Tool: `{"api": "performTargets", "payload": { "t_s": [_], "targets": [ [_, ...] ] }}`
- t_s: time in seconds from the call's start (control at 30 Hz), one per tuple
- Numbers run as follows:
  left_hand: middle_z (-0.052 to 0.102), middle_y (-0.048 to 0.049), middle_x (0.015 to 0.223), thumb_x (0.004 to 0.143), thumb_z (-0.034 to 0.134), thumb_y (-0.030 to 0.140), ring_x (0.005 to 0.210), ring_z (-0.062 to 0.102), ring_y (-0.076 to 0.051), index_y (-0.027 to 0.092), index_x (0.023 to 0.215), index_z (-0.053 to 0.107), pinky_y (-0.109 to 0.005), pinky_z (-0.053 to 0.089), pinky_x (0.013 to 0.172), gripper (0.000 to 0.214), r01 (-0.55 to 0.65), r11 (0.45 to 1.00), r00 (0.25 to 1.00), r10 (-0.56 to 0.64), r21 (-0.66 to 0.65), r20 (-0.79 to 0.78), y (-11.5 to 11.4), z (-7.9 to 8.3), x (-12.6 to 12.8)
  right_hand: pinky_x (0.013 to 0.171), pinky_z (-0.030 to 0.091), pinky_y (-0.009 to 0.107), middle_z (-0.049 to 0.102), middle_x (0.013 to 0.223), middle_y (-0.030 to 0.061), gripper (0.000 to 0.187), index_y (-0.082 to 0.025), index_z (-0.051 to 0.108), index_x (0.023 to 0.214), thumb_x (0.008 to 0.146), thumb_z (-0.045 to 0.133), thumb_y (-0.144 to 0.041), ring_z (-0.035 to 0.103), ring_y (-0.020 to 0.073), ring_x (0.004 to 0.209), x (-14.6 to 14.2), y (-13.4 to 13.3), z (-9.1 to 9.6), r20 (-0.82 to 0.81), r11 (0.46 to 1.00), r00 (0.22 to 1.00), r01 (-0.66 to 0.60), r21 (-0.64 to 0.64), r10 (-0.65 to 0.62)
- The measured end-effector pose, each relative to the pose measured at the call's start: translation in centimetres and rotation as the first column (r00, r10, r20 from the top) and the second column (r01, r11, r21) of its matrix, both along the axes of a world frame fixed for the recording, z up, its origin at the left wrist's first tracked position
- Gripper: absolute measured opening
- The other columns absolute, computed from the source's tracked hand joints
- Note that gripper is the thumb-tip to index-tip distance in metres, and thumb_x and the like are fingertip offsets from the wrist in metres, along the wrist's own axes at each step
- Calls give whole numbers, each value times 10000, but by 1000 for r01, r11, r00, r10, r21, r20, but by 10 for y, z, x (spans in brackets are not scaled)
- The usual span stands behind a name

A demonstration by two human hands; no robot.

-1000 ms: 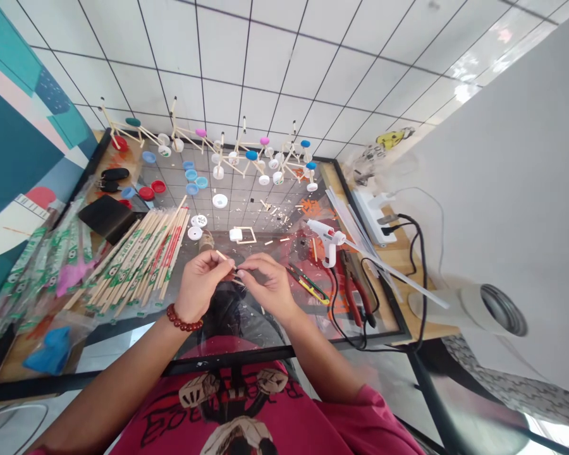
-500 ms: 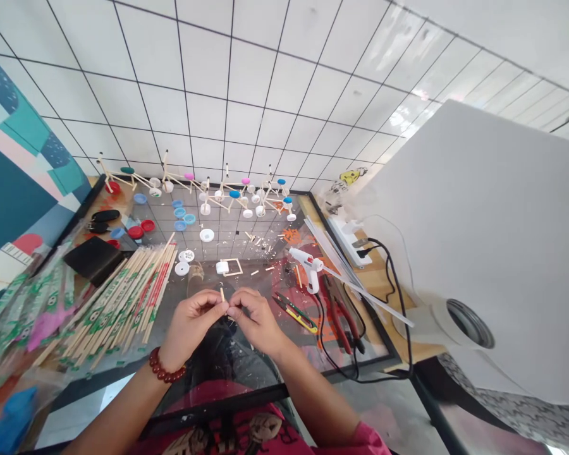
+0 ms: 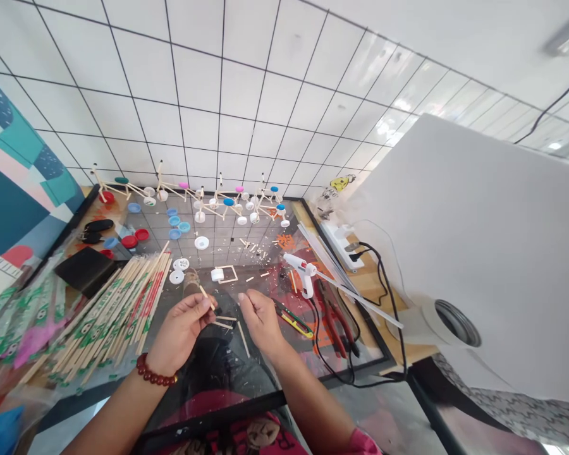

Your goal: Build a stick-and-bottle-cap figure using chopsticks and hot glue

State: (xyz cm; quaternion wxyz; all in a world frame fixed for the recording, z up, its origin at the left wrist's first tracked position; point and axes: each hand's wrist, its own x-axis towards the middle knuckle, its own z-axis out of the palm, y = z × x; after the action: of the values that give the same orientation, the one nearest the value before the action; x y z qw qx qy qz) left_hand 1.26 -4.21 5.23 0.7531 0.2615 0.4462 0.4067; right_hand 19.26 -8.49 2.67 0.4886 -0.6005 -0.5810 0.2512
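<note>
My left hand (image 3: 180, 328), wearing a red bead bracelet (image 3: 155, 374), pinches a short wooden stick (image 3: 205, 296) that points up and to the left. My right hand (image 3: 262, 321) is apart from it, the fingers curled in and the thumb pressed against them; whatever lies inside is hidden. Between the hands, a few cut stick pieces (image 3: 243, 339) rest on the glass tabletop (image 3: 218, 379). Beyond them is a small stick frame (image 3: 230, 273) joined to a white cap (image 3: 217, 275).
Wrapped chopsticks (image 3: 109, 316) lie at left. Toward the right are a yellow-green cutter (image 3: 294, 320), a white glue gun (image 3: 303, 273), red-handled pliers (image 3: 339, 322) and a power strip (image 3: 344, 243). Several stick-and-cap models (image 3: 228, 202) stand along the back, near loose blue caps (image 3: 174, 221).
My hands have come apart: the left has shifted left with the stick, the right slightly right. Stick pieces on the glass between them are uncovered. The view has tilted a little.
</note>
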Motion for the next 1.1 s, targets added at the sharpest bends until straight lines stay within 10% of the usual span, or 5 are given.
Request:
{"api": "performTargets", "payload": {
  "t_s": [0.2, 0.4, 1.1],
  "targets": [
    [695, -2, 753, 433, 1106, 374, 651, 587, -86, 154, 690, 780, -198, 558, 601, 470, -69, 994, 990, 79, -80, 121, 5, -1, 0, 811, 571, 335, 726, 985, 50, 190, -244, 749, 1080, 927, 732, -356, 673, 193, 855, -9, -1, -6, -175, 984, 970, -176, -13, 171],
    [662, -2, 657, 473, 1088, 432, 613, 579, -99, 170, 739, 823, -208, 524, 594, 457, -35, 999, 996, 34, 6, 83, 2, -8, 2, 770, 557, 318, 716, 828, 13, 224, -245, 760, 868, 901, 801, -463, 660, 181, 780, -15, -2, -11, -346, 940, 897, -326, -103, 273],
    [683, -14, 734, 584, 1011, 552, 711, 646, -179, 187, 710, 764, -313, 584, 697, 458, 30, 979, 983, 8, 204, -184, -5, -4, 7, 745, 592, 324, 814, 840, 45, 349, -220, 830, 877, 887, 748, -559, 719, 204, 761, -12, -4, -4, -383, 955, 922, -158, -252, 51]
  ]
}}
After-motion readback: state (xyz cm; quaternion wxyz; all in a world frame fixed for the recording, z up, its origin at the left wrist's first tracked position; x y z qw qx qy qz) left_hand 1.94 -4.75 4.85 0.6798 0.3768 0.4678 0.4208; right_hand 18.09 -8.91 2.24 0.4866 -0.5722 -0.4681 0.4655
